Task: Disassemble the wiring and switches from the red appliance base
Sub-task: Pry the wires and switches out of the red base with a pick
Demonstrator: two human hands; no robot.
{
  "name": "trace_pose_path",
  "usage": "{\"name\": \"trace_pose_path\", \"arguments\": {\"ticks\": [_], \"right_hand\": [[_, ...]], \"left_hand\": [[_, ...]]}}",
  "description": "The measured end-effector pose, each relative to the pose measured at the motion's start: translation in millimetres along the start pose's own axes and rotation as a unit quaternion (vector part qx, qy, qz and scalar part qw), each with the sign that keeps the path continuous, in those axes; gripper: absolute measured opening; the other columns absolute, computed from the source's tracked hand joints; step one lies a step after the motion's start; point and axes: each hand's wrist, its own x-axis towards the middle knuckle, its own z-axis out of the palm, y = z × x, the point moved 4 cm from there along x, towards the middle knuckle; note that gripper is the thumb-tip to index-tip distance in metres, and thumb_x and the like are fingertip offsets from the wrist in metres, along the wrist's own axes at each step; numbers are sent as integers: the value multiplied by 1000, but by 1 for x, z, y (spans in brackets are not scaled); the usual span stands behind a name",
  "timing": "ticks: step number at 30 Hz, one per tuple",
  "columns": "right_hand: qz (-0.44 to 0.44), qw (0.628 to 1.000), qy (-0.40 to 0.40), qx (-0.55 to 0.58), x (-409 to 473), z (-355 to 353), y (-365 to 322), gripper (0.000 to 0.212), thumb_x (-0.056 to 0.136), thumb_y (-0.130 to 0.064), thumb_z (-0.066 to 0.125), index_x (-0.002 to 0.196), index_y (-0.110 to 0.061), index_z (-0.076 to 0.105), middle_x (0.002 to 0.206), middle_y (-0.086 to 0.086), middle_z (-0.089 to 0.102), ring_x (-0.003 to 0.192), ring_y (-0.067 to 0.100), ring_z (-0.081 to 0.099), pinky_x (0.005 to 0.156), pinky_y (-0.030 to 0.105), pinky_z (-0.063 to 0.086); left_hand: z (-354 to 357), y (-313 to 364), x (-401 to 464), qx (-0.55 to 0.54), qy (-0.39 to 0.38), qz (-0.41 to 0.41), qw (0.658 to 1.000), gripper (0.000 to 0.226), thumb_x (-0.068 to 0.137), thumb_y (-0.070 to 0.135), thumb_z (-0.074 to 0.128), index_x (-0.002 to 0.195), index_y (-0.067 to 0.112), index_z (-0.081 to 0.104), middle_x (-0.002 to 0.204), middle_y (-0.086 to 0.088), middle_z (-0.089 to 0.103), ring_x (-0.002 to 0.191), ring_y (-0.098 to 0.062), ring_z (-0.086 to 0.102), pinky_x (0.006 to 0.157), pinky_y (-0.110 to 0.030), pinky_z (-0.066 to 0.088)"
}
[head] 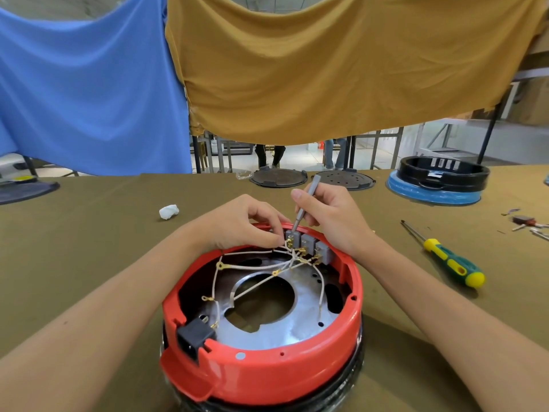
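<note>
The red appliance base lies open side up on the table in front of me. Three grey switches sit along its far inner rim, with white wires and brass terminals running across a metal plate. A black socket is set in the near left rim. My left hand pinches a wire terminal at the leftmost switch. My right hand grips a thin grey screwdriver whose tip touches that switch.
A green and yellow screwdriver lies to the right. Small loose parts sit at the far right edge. A white wad lies to the left. Two dark round lids, a black and blue base stand at the back.
</note>
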Motion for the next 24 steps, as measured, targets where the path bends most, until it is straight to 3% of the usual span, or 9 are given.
{"name": "trace_pose_path", "arguments": {"ticks": [6, 9, 12, 14, 18, 24], "right_hand": [[-22, 999, -32, -1, -1, 2, -4, 31, 98, -30, 61, 78, -7, 66, 64, 14, 61, 57, 19, 51, 60, 35, 44], [-26, 997, -62, -25, -1, 4, -5, 30, 99, -29, 61, 80, -7, 66, 59, -3, 61, 54, 7, 52, 56, 19, 43], [-22, 997, -68, -26, -1, 3, -4, 27, 99, -30, 61, 77, -13, 66, 58, -10, 59, 54, 2, 52, 57, 16, 42], [-22, 997, -70, -26, -2, 4, -5, 27, 98, -30, 61, 75, -18, 65, 58, -11, 59, 54, 2, 52, 57, 16, 42], [-23, 997, -71, -19, -3, 5, -6, 29, 99, -31, 60, 78, -11, 64, 57, -9, 56, 53, 4, 50, 57, 18, 42], [-2, 997, -74, -12, -6, 9, -8, 31, 99, -30, 60, 80, -5, 64, 54, -10, 57, 51, 1, 52, 56, 13, 42]], "left_hand": [[-1, -2, 1, 12, -4, 5, 1000, 7, 80, 22, 77, 77, 28, 78, 112, 19, 69, 106, -2, 65, 97, -23, 41], [-2, -4, 3, 18, -4, 12, 1000, 2, 79, 25, 78, 79, 27, 79, 114, 16, 70, 109, -3, 64, 102, -28, 41], [-4, -2, 3, 40, -6, 12, 999, 3, 79, 29, 81, 81, 28, 79, 114, 16, 69, 111, -2, 62, 103, -28, 41], [-6, 0, 2, 75, -1, 17, 997, 6, 79, 32, 82, 83, 30, 78, 110, 16, 70, 108, 0, 62, 99, -24, 43], [-13, 3, -5, 186, 62, 5, 981, 35, 74, 44, 82, 100, 32, 63, 101, 19, 67, 92, 5, 65, 82, -24, 51], [-6, 5, -15, 298, 94, 4, 950, 21, 87, 38, 72, 105, 30, 63, 101, 15, 70, 93, -6, 65, 86, -31, 51]]}}
